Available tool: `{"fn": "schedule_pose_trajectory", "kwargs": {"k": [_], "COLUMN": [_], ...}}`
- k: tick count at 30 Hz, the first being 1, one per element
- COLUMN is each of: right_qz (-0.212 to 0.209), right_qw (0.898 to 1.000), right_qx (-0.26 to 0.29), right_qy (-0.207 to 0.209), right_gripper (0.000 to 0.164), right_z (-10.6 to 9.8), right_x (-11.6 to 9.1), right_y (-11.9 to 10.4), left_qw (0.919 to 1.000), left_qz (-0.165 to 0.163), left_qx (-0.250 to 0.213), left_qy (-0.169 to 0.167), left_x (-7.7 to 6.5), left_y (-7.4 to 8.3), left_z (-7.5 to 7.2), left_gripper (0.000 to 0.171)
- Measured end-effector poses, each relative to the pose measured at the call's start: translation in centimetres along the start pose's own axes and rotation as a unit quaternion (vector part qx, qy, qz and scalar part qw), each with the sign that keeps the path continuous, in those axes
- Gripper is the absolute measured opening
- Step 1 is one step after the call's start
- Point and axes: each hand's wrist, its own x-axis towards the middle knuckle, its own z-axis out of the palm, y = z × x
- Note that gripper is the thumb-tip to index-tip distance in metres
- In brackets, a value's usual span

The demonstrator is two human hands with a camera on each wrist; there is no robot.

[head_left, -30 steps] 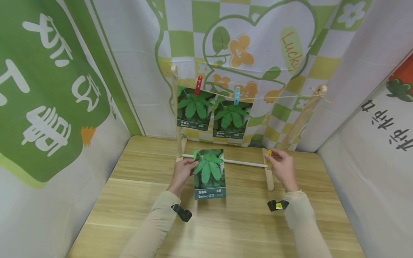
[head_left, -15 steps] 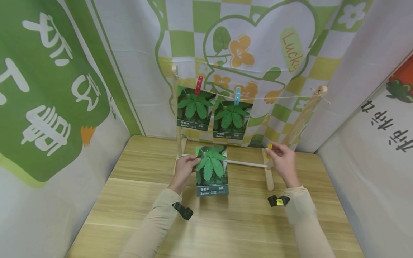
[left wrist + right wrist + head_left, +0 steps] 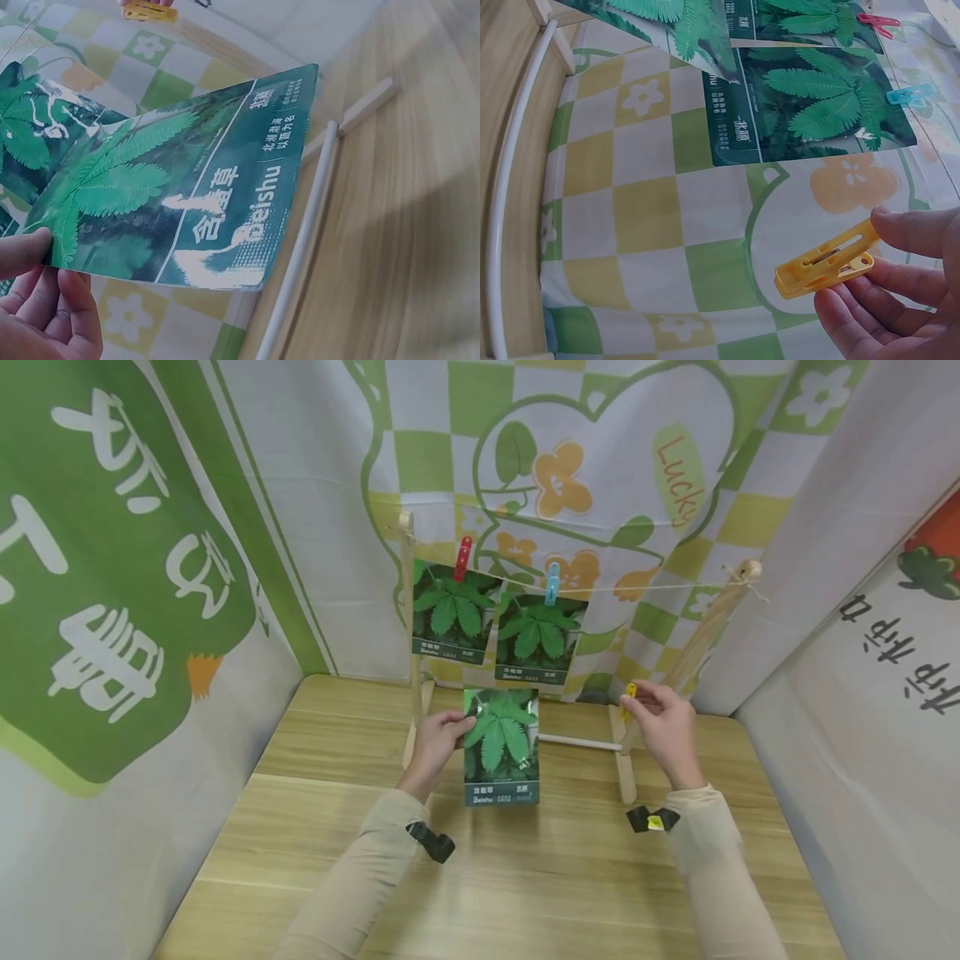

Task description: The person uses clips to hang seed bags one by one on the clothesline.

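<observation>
My left hand [image 3: 437, 748] pinches a green seed packet [image 3: 501, 752] by its left edge, holding it upright above the table. In the left wrist view the thumb lies on the front of the packet [image 3: 150, 187] and the fingers are behind it. My right hand [image 3: 666, 731] pinches a yellow clothespin [image 3: 829, 259] between thumb and fingers, near the right post of a wooden rack. Two like packets hang from the rack's string [image 3: 645, 587]: the left packet [image 3: 452, 618] under a red clothespin [image 3: 462, 558], the right packet [image 3: 538, 635] under a blue clothespin [image 3: 552, 583].
The rack has a left post [image 3: 415, 635], a right post [image 3: 705, 631] and a white crossbar [image 3: 577, 742] low between them. It stands at the back of the wooden table [image 3: 570, 885]. Behind it hangs a checked, patterned cloth [image 3: 423, 460].
My left hand has raised the packet and moved it slightly right, toward the hanging ones. My right hand has risen a little with the yellow clothespin.
</observation>
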Motion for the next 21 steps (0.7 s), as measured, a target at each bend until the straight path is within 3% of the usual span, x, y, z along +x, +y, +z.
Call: {"fn": "schedule_pose_trajectory", "kwargs": {"k": [21], "right_qz": [-0.025], "right_qw": [1.000], "right_qx": [0.013], "right_qy": [0.008], "right_gripper": [0.033], "right_z": [-0.9], "right_x": [1.7], "right_y": [-2.5], "left_qw": [0.9991], "left_qz": [0.033], "left_qx": [0.006], "left_qy": [-0.027], "left_x": [0.4], "left_y": [2.9], "left_z": [2.6], "left_gripper": [0.026]}}
